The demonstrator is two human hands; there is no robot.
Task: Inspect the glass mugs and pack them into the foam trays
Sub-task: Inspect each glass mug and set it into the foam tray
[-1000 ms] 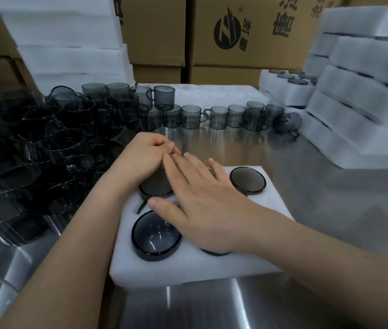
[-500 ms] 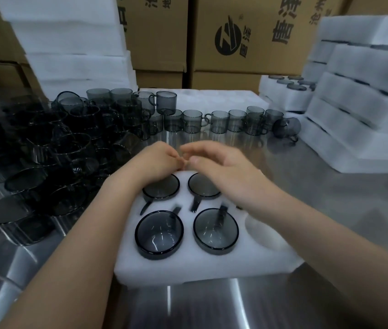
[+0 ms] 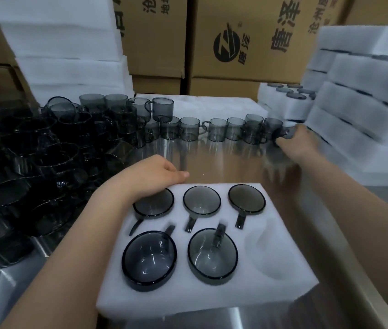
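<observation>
Carefully: right hand (image 3: 298,144) at the end mug (image 3: 282,136), grip too blurred to tell; left hand (image 3: 155,174) rests loose on the tray (image 3: 188,298); lift cleanly.

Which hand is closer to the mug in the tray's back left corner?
Left. The left hand lies right beside that mug, wrist over its rim. The right hand is far off, at the loose mugs behind the foam tray.

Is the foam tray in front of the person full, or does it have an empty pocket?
Not full: five glass mugs sit in the foam tray, and its near-right pocket is empty.
</observation>
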